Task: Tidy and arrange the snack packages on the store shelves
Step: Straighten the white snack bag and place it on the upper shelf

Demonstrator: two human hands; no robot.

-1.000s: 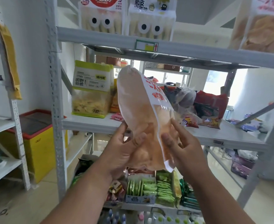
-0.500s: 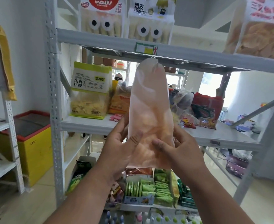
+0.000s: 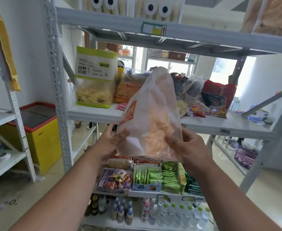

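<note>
Chip bag (image 3: 151, 117) has come down from near the upper shelf rail to mid-shelf height. I see it turned, orange label now facing left. Left hand (image 3: 109, 142) and right hand (image 3: 189, 148) shifted to its bottom corners.

The snack bag (image 3: 151, 117) is translucent white over pale orange chips, with an orange-red panel bearing white characters. The cereal pouch (image 3: 94, 77) is lime green and white. The shelves (image 3: 211, 125) are light grey. The freezer chest (image 3: 42, 135) is yellow, rimmed red. Green sachets (image 3: 155, 176) fill a box.
</note>
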